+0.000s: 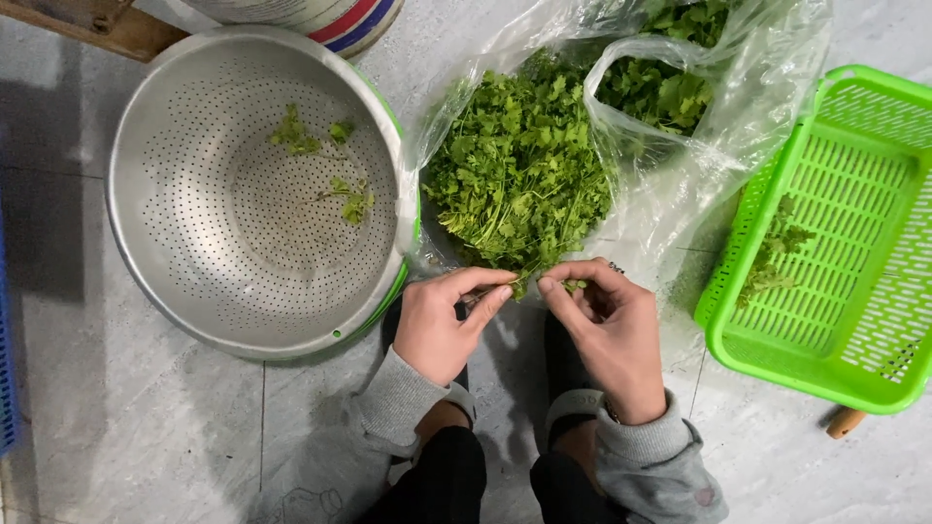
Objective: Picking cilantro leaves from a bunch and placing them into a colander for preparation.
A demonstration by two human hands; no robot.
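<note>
A heap of green leafy herbs [519, 170] lies on a clear plastic bag [718, 116] spread on the floor. My left hand [439, 325] and my right hand [612, 330] meet at the heap's near edge, both pinching one small herb sprig [524, 283] between thumb and fingers. To the left stands a perforated metal colander [194, 252] with a few loose herb sprigs [351, 199] inside. To the right sits a green plastic basket [835, 359] holding one herb sprig [772, 252].
The floor is pale marbled tile. A striped round container [330, 19] and a wooden piece [97, 24] sit behind the colander. A blue edge [6, 359] shows at far left. My knees in dark trousers [505, 480] are at the bottom.
</note>
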